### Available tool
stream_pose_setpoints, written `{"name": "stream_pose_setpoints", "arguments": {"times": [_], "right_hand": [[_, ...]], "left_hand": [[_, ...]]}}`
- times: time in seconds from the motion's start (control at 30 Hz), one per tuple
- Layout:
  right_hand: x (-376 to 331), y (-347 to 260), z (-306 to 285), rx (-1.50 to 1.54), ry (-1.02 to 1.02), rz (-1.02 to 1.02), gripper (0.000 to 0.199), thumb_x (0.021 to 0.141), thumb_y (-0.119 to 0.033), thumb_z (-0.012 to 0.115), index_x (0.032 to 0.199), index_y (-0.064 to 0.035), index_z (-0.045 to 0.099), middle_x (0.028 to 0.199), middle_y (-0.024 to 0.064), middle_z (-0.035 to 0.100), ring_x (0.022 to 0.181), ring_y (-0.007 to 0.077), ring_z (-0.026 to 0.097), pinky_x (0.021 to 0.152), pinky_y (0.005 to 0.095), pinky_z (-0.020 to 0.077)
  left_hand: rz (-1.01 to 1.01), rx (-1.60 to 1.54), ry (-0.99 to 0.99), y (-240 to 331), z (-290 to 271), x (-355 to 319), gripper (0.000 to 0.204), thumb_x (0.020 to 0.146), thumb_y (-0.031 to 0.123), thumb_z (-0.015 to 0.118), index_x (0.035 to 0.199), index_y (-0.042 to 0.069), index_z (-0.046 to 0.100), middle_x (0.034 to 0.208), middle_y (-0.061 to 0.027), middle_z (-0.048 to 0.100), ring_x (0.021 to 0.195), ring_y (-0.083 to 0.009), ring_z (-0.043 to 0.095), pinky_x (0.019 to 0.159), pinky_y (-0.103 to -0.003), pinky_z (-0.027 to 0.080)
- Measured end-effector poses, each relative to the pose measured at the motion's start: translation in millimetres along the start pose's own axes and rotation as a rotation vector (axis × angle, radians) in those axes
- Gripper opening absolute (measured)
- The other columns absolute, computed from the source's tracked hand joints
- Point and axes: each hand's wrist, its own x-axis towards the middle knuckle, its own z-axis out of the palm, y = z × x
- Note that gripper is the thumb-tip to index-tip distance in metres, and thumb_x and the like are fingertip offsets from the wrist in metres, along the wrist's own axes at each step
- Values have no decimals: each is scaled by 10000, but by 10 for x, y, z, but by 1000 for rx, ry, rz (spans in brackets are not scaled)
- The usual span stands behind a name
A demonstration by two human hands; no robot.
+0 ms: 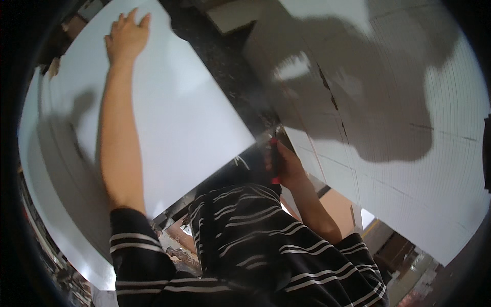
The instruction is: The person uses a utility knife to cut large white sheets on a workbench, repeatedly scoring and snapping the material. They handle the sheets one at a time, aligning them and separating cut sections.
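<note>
A large white sheet [189, 117] with a notch in its far edge lies to the left on a stack. My left hand [128, 38] rests on its far part, fingers spread, with the arm stretched across the sheet. Near the sheet's close right corner, my right hand [290, 166] is closed round a hand tool with a red and black handle [276, 159]. A thin metal part seems to stick out at the tool's far end, but its kind is too blurred to tell. Some pale thin strips [241, 161] show beside the sheet's near edge.
On the right stands a big stack of white sheets [388, 176], its layered edges showing and a dark shadow across it. Between the stacks runs a dark gap [220, 66]. A brown board [337, 207] and scraps [184, 256] lie lower down.
</note>
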Motion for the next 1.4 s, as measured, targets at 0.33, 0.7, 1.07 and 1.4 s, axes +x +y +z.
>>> {"name": "stream_pose_setpoints", "arguments": {"times": [0.33,0.7,1.07,1.4], "right_hand": [[-895,-42,458,-939,-71,-793,377,1009,-179,663,1374,-91,627,1246,174,693,946,280,673,843,385,562],[-951,-56,629,-1739,308,-1306,500,761,-70,838,1247,-152,751,1151,65,726,970,272,656,828,396,513],[-1005,-99,619,-1735,286,-1254,436,766,36,811,1190,-50,760,1082,125,732,921,289,666,793,382,547],[-922,-110,587,-1800,327,-1326,479,738,-76,846,1206,-124,756,1085,50,727,890,253,646,799,377,497]], "left_hand": [[20,-41,50,-324,442,280,666,1022,673,394,1560,287,461,1583,-85,493,1452,-345,461,1179,-648,305],[16,-333,-91,126,-458,-51,565,1024,420,508,1391,-5,580,1393,-288,561,1343,-438,493,1149,-574,337],[-33,-269,-106,263,-541,-99,545,1016,401,494,1383,8,583,1398,-285,558,1345,-442,487,1144,-592,336],[-138,-176,-225,500,-703,-280,572,1067,401,455,1571,131,436,1632,-244,355,1530,-417,294,1267,-554,206]]}}
